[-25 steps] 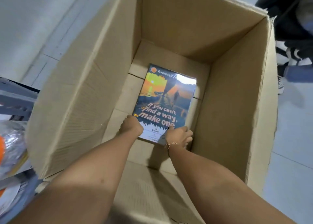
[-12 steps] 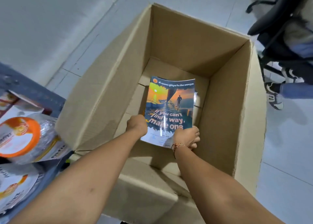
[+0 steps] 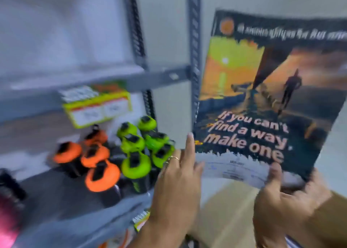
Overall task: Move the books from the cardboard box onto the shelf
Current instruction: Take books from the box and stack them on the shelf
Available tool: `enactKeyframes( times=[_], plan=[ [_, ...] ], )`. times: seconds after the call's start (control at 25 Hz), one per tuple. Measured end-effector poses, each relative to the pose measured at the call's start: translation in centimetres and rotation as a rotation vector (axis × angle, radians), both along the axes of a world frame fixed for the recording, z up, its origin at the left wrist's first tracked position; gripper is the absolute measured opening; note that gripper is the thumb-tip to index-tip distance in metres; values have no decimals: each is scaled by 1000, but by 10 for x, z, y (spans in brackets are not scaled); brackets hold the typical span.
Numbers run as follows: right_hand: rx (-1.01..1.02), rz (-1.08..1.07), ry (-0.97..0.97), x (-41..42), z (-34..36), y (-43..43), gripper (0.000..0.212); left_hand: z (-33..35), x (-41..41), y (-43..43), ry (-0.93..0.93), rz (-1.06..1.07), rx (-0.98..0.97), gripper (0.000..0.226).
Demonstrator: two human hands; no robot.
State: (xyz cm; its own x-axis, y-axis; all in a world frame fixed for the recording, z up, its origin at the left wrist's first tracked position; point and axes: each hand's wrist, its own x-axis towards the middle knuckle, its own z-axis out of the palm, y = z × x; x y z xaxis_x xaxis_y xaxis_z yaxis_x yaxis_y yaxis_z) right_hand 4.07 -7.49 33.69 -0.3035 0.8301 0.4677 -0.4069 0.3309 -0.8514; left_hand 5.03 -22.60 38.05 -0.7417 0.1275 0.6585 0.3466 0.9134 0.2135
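Observation:
A thin book (image 3: 262, 101) with a sunset cover reading "If you can't find a way, make one" is held upright in the air at the right. My right hand (image 3: 285, 197) grips its lower edge, thumb on the cover. My left hand (image 3: 178, 182), wearing a ring, touches the book's lower left corner with fingers extended. The grey metal shelf (image 3: 154, 78) stands to the left of the book. A piece of the cardboard box (image 3: 225, 210) shows below, between my hands. The picture is blurred by motion.
On the lower shelf board stand several bottles with orange lids (image 3: 93, 153) and green lids (image 3: 142, 144). A yellow-and-red label (image 3: 97, 107) hangs from the shelf rail. A perforated upright post (image 3: 194, 50) is just left of the book. Something pink (image 3: 7, 219) is at the far left.
The book has come up out of the cardboard box and now is held high beside the shelf. My view has swung from the box up to the shelf.

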Motion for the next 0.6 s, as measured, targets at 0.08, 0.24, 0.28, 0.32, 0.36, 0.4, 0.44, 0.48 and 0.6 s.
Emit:
enactKeyframes(
  times=[0.08, 0.24, 0.28, 0.32, 0.36, 0.4, 0.44, 0.48, 0.6],
  plan=[
    [105, 110, 126, -9, 65, -45, 55, 58, 17, -47, 235, 124, 58, 57],
    [305, 319, 240, -33, 173, -126, 54, 155, 35, -123, 324, 429, 223, 58],
    [359, 393, 202, -43, 195, -141, 50, 171, 30, -139, 262, 493, 234, 57],
    [420, 458, 152, -56, 211, -157, 43, 185, 23, -153, 197, 562, 227, 52],
    [478, 510, 97, -68, 224, -171, 35, 196, 13, -167, 134, 627, 203, 43],
    [532, 551, 30, -80, 232, -182, 27, 200, 0, -180, 66, 693, 162, 32],
    [599, 579, -57, -90, 234, -192, 21, 201, -10, -191, -10, 734, 124, 25],
    [684, 599, -164, -98, 235, -199, 18, 201, -17, -200, -107, 758, 97, 23],
    [911, 619, -443, -105, 231, -202, 17, 203, -22, -213, -364, 776, 121, 27]
  ],
)
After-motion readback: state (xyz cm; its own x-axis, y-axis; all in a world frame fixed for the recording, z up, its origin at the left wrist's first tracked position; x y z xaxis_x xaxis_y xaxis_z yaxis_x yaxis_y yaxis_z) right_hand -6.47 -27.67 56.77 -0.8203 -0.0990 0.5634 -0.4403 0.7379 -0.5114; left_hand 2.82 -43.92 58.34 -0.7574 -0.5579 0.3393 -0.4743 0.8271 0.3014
